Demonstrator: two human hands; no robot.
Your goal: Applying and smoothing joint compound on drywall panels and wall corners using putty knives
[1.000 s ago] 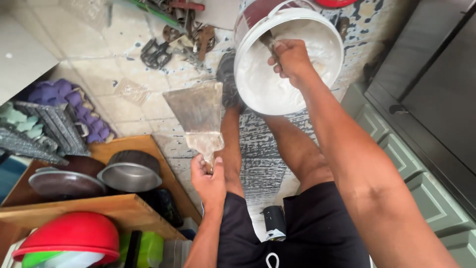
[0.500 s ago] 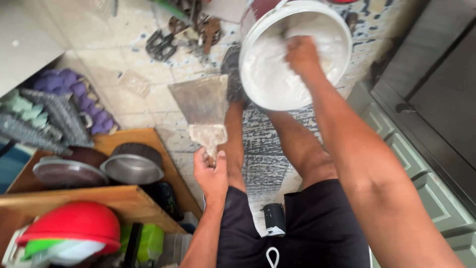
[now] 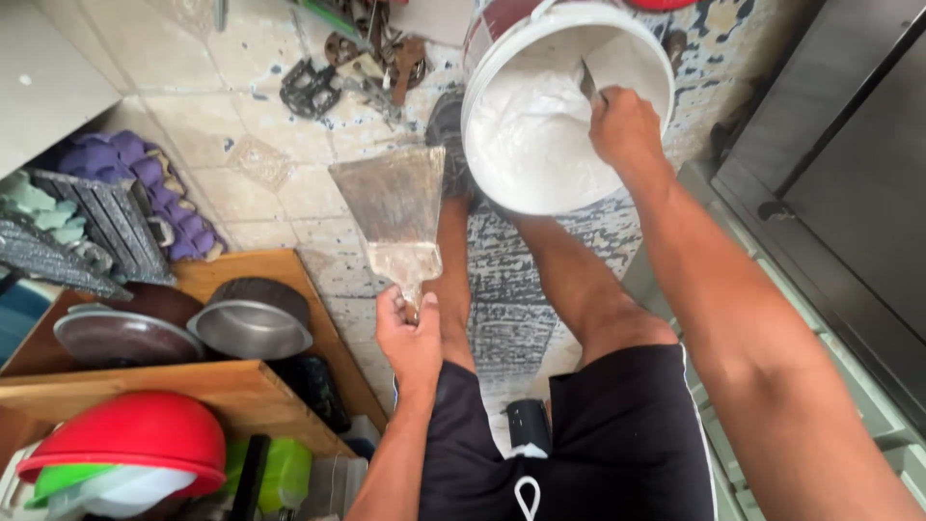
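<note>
While I stand over the tiled floor (image 3: 193, 106) looking down past my black shorts (image 3: 617, 434), my left hand (image 3: 410, 338) is nearest to me, fist wrapped tight around the handle of a wide putty knife (image 3: 395, 207). Its broad steel blade fans away from me, flat side up and smeared with pale filler near the neck, hanging over the tiles just beside my left leg. Off to my left — below that hand — wooden shelves (image 3: 241, 386) carry two metal pans (image 3: 251, 323) side by side on the upper board, and a red bowl (image 3: 130, 434) sits stacked on green and white ones at the near corner. Farther left, purple moulded trays (image 3: 145, 174) lean by grey ones.

Farther out, my right arm stretches to a white bucket (image 3: 666, 68) of thick white paste standing on the floor ahead of my feet. My right hand (image 3: 627, 130) is inside its far rim, fingers curled closed around a smaller tool (image 3: 586, 82) — only a dark bit of it shows above the knuckles, dipped into the paste. Beyond the bucket, a black bicycle pedal (image 3: 309, 87) and rusty metal bits lie scattered on the tiles. Dark cabinets (image 3: 849, 193) run along my right.
</note>
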